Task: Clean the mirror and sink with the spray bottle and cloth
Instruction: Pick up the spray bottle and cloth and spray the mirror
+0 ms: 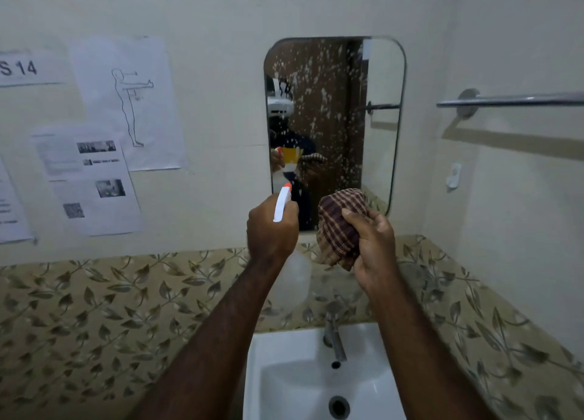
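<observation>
A rounded wall mirror (376,119) hangs above the sink and is speckled with white droplets. My left hand (268,230) grips a white spray bottle (282,206) with an orange nozzle, aimed at the mirror's lower part; the bottle's clear body hangs below my fist. My right hand (374,246) holds a bunched brown checked cloth (338,224) just to the right of the bottle, in front of the mirror's bottom edge. The white sink (278,366) lies below my forearms, with a metal tap (333,337) at its back.
Printed paper sheets (126,104) are taped to the wall at the left. A chrome towel rail (512,99) sticks out from the right wall. A small white hook (454,175) sits below it. Leaf-patterned tiles (94,309) band the wall around the sink.
</observation>
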